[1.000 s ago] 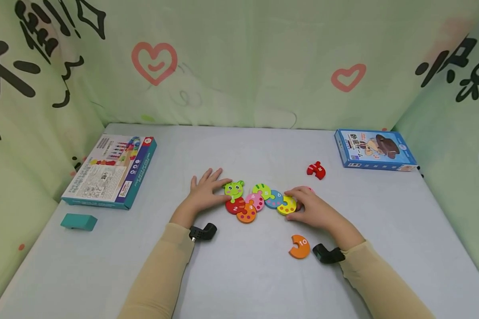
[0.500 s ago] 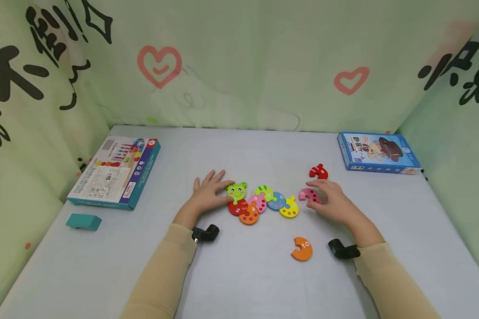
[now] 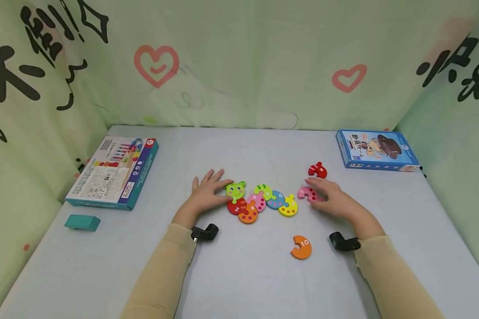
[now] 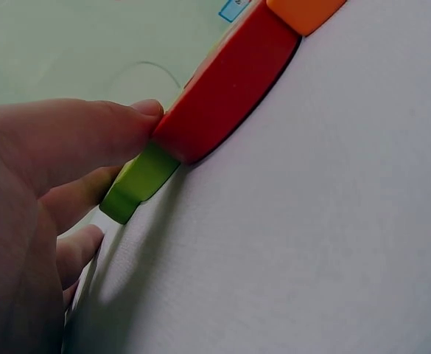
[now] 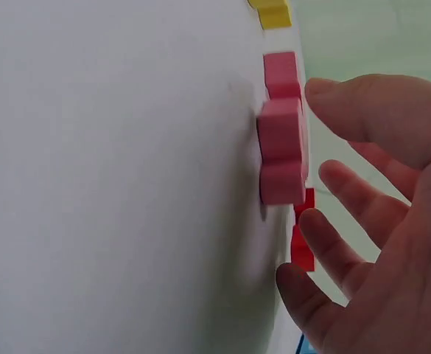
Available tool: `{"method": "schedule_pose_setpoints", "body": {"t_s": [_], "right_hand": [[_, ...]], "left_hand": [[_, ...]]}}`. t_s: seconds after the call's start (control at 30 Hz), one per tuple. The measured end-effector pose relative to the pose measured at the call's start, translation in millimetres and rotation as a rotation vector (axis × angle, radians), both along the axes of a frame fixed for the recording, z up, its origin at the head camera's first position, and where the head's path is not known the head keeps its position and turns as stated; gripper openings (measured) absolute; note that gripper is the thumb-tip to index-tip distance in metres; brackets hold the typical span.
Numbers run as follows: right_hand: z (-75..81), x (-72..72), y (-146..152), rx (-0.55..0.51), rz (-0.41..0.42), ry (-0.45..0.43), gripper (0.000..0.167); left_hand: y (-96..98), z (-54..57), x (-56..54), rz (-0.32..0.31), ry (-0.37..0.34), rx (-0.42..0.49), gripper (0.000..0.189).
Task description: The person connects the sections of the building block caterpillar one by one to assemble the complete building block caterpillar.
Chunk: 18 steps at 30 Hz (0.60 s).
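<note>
A row of joined caterpillar puzzle pieces lies on the table, led by a smiling green head piece (image 3: 236, 191) and a red piece marked 2 (image 4: 230, 88), with a yellow piece (image 3: 288, 208) at its right end. My left hand (image 3: 203, 197) pinches the head piece between thumb and index finger, its other fingers spread. Just right of the row lies a loose pink spotted piece (image 3: 306, 193), its knob side partly hidden by my right hand (image 3: 339, 201). That hand's fingers are spread around the piece; the right wrist view shows the thumb apart from the pink side (image 5: 281, 129).
A loose red piece (image 3: 318, 170) lies behind the pink one, and an orange piece marked 10 (image 3: 302, 248) lies nearer the front. A teal block (image 3: 82, 222) and a flat box (image 3: 111, 173) are at left, a blue box (image 3: 377, 150) at back right.
My right hand has left the yellow piece and moved right to the pink piece, which now shows more fully. My left hand stays at the head piece.
</note>
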State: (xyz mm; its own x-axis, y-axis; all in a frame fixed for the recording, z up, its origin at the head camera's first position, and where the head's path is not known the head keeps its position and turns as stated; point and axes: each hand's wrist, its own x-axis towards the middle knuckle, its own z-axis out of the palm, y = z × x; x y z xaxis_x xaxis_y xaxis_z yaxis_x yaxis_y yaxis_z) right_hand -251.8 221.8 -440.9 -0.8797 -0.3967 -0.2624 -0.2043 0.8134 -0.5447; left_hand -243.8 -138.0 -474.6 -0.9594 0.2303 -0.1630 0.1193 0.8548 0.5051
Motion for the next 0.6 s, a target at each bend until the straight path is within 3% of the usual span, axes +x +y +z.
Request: {"method": "schedule_pose_setpoints", "body": {"t_s": [0.3, 0.6], "right_hand": [[2.8, -30.3, 13.9, 0.008, -0.103, 0.012, 0.063], [1.7, -53.3, 21.1, -0.008, -0.106, -0.038, 0.063]], "left_hand": [[-0.8, -0.9, -0.5, 0.002, 0.007, 0.006, 0.056], [0.2, -1.6, -0.5, 0.009, 0.003, -0.001, 0.056]]}}
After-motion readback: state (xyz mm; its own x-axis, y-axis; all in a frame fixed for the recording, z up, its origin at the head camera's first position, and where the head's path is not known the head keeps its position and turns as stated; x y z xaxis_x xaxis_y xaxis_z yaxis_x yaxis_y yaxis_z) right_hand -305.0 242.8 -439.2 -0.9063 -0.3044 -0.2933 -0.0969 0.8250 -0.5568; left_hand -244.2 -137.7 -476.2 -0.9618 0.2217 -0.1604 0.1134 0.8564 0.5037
